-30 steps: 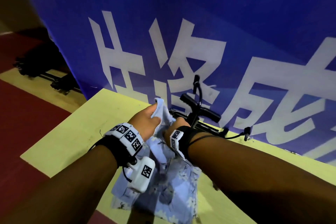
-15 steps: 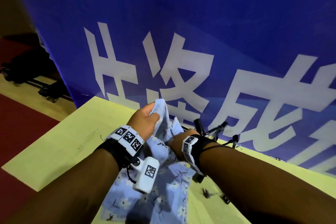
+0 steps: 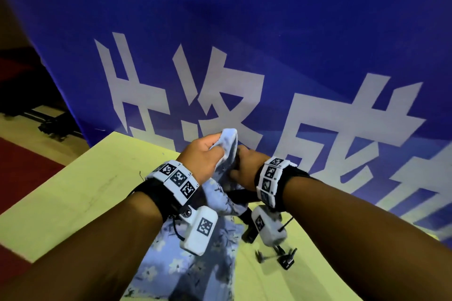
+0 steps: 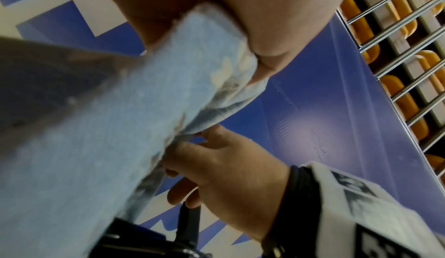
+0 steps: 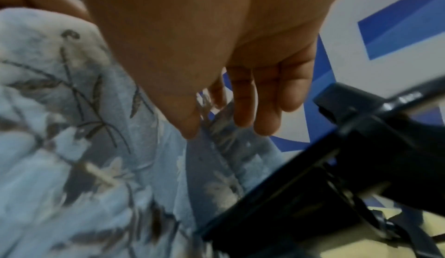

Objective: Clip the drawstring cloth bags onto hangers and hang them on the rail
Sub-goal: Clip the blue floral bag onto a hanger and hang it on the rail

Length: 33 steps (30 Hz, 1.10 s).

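The left hand was closed on the top edge of the bag, thumb and curled fingers pinching a fold of the pale blue cloth and holding it up in front of the banner. From that grip the bag hung down between the two forearms, its flower-printed body draping toward the table — whether its lower end touched the yellow top could not be told.

The right hand was just beside the left, at the same upper edge. In the right wrist view its thumb pressed against the printed cloth while the fingers lay nearly straight and loosely bent behind the fabric; in the left wrist view the fingers reached into the folds. Whether the hand truly gripped the cloth or only touched it could not be told, as the pictures were blurred there.

A black hanger sat just under the right hand, close against the bag's edge, with a clip block near the fingertips; the head view showed only dark parts of it below the right wrist. Whether a clip was on the cloth could not be made out.

On the table to the right lay another small black clip piece — apart from the bag.
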Tool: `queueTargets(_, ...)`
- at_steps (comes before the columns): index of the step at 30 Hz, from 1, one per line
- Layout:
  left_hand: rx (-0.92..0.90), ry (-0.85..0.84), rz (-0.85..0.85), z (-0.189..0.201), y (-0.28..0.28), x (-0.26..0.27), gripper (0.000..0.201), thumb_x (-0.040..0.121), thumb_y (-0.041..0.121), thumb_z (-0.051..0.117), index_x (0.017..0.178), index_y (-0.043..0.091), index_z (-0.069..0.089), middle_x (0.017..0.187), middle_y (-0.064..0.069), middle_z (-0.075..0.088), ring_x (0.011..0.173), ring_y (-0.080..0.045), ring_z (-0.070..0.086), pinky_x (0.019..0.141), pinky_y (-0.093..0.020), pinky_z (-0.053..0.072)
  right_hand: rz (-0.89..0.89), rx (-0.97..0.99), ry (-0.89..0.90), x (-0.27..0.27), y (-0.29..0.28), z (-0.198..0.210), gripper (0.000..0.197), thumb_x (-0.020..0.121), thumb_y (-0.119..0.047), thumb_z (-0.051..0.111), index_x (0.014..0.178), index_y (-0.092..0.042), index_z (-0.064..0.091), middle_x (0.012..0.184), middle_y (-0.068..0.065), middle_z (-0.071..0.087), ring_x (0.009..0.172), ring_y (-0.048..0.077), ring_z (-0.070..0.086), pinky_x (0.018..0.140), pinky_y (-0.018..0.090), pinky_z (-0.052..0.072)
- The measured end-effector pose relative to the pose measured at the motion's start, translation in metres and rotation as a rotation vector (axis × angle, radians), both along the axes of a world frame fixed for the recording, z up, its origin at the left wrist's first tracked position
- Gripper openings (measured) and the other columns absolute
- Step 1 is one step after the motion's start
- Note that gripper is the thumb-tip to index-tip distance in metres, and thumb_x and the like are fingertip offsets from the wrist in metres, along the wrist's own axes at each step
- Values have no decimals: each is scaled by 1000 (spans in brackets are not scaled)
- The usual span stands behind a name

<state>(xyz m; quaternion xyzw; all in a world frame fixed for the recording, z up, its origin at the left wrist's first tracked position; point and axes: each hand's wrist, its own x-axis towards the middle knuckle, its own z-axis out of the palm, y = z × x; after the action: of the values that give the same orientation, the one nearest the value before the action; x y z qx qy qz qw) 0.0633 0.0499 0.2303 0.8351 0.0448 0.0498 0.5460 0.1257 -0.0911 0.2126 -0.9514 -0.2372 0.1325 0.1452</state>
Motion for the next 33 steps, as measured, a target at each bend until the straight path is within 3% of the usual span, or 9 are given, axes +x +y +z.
queueTargets(4, 29, -21, 11, 3, -7, 0, 50, 75, 52, 47, 89, 7, 62, 74, -8, 57, 70, -15, 49, 69, -32, 46, 9, -133, 33, 10, 0, -4, 27, 91, -19, 53, 116, -15, 63, 114, 7, 66, 100, 28, 63, 90, 36, 51)
queueTargets(7, 49, -34, 54, -1, 0, -4, 25, 78, 30, 48, 87, 15, 66, 79, -14, 64, 71, -21, 53, 70, -32, 46, 9, -107, 5, 12, -9, -4, 19, 90, -20, 52, 102, -17, 67, 99, 5, 67, 90, 29, 63, 82, 37, 54)
queueTargets(10, 6, -52, 102, -3, 9, -9, 26, 90, 14, 50, 85, 29, 71, 80, 8, 71, 77, -10, 61, 69, -23, 47, 9, -83, -59, 12, -21, 6, 17, 91, -24, 48, 85, -21, 63, 89, 3, 64, 83, 27, 60, 71, 30, 49)
queueTargets(13, 22, -83, 126, -5, 17, -11, 28, 92, 12, 50, 75, 28, 66, 62, 15, 62, 59, -3, 52, 61, -21, 42, -61, 41, -96, 14, -29, 17, 21, 93, -30, 46, 80, -22, 59, 80, 2, 64, 77, 26, 61, 64, 27, 46)
queueTargets(17, -13, 22, 168, -14, 12, -10, 22, 88, 9, 49, 76, 20, 62, 59, -1, 59, 56, -19, 55, 58, -26, 47, -132, 238, -115, 18, -39, 48, 21, 95, -30, 50, 80, -22, 62, 71, -4, 60, 74, 22, 59, 60, 25, 39)
queueTargets(21, -148, 119, 103, -20, -13, -14, 17, 88, -3, 46, 79, 9, 54, 56, -11, 54, 42, -19, 56, 48, -32, 54, -103, 290, -134, 17, -45, 76, 18, 94, -22, 50, 90, -18, 67, 84, -1, 64, 78, 21, 59, 67, 26, 42)
queueTargets(26, -193, 137, -50, -19, -47, -12, 17, 88, 1, 54, 91, 18, 52, 80, -21, 66, 52, -27, 63, 54, -36, 55, -97, 344, -159, 14, -50, 89, 21, 94, -25, 50, 93, -15, 68, 92, 4, 69, 83, 23, 62, 73, 29, 48)
queueTargets(30, -160, 124, -179, -9, -62, -11, 21, 92, 12, 59, 107, 22, 48, 75, -12, 65, 55, -30, 65, 53, -37, 54, -90, 402, -173, 12, -56, 101, 25, 95, -29, 50, 90, -14, 69, 86, 6, 69, 77, 24, 62, 70, 32, 50)
queueTargets(33, -67, 0, -38, 1, -61, -2, 18, 93, 19, 57, 109, 22, 50, 79, -8, 64, 55, -26, 66, 55, -41, 55, -103, 492, -171, 12, -62, 112, 22, 92, -25, 52, 86, -12, 69, 77, 2, 69, 70, 20, 61, 72, 36, 52)
